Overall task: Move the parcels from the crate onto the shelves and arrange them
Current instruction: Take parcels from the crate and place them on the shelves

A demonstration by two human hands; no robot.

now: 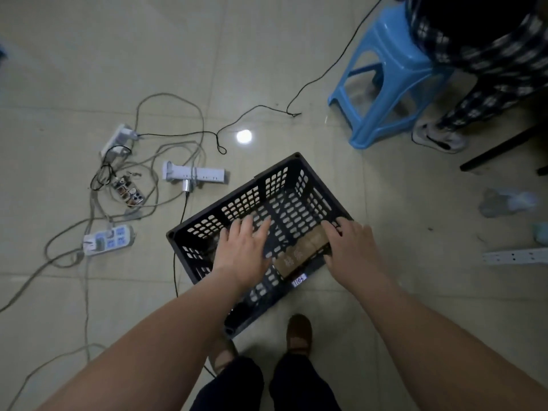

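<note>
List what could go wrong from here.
1. Cables and power strips sprawl on the floor beside the crate, and one black cable runs past the shoes: a step could snag.
2. The parcel lies low in the crate; neither left hand nor right hand clearly grips it, so it might slip.

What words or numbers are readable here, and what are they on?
"1104" (last digit unsure): handwritten on the white tag on the crate.
Pale marks on the brown parcel: too blurred to read.
</note>
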